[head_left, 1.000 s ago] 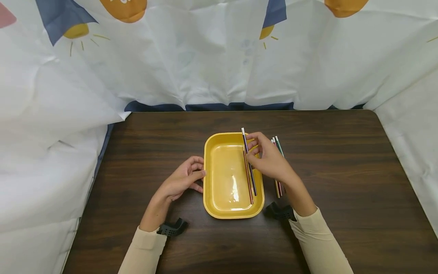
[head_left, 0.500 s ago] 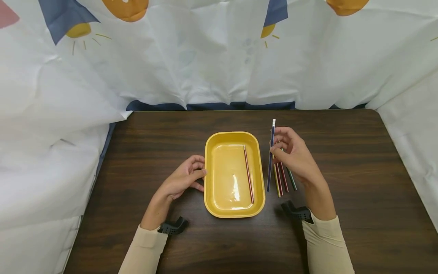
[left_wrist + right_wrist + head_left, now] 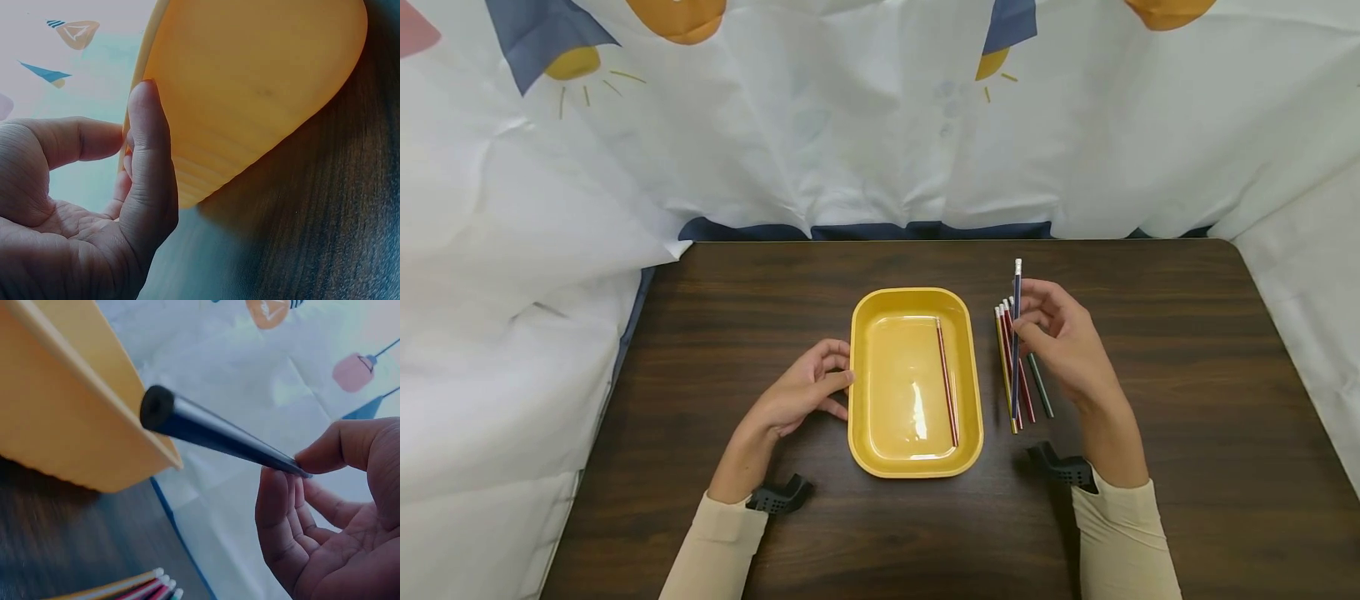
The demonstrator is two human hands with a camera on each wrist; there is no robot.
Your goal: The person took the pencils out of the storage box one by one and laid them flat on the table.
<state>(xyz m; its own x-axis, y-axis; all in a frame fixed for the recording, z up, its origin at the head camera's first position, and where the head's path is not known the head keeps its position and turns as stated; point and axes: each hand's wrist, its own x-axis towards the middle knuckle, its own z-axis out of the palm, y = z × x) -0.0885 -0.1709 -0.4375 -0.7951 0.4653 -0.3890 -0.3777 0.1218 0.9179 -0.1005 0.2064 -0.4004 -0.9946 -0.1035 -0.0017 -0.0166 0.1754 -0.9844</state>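
Observation:
A blue pencil (image 3: 1017, 308) with a white eraser end is pinched between the thumb and fingers of my right hand (image 3: 1060, 337). It is held over several pencils (image 3: 1006, 367), yellow, red and green, lying right of the yellow tray (image 3: 857, 450). The right wrist view shows the blue pencil (image 3: 212, 431) end-on, its flat tip towards the camera. My left hand (image 3: 808, 387) pinches the tray's left rim, thumb on the edge and fingers against the outer wall (image 3: 250, 106). Inside the tray, near its right side, lies one red pencil (image 3: 947, 383).
The dark wooden table (image 3: 745, 292) runs under everything, its far edge meeting a white patterned cloth (image 3: 880, 125). The cloth also hangs along the left and right sides. Each wrist wears a black camera mount (image 3: 778, 496).
My right hand has carried the blue pencil from above the tray rightwards, to over the loose pencils. My left hand stays at the tray's rim.

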